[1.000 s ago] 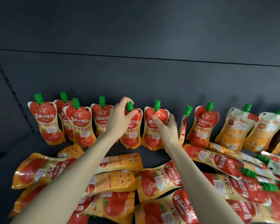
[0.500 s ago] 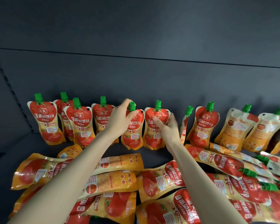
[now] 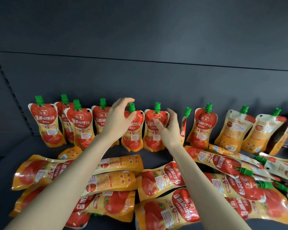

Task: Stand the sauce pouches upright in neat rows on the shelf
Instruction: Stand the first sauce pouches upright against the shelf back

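Red and orange sauce pouches with green caps stand in a row against the shelf's back wall [image 3: 140, 80]. My left hand [image 3: 118, 118] arches over the cap of one upright pouch [image 3: 133, 135]; the thumb rests by its shoulder and the fingers are off the cap. My right hand [image 3: 170, 128] hovers at the neighbouring upright pouch [image 3: 152, 130], fingers spread beside its right edge, thumb near its front. A pouch turned edge-on [image 3: 184, 123] stands just right of that hand. Several pouches lie flat in front [image 3: 159, 176].
Further right, upright pouches [image 3: 232, 130] lean with their orange backs facing out. Flat pouches pile up at the right front [image 3: 239, 185] and left front [image 3: 37, 171]. The dark shelf floor [image 3: 10, 146] shows at the left, beside a slotted upright [image 3: 8, 87].
Both hands have loosened: my left fingers lifted off the green cap and my right fingers spread away from the pouch's edge. The two pouches stay upright.
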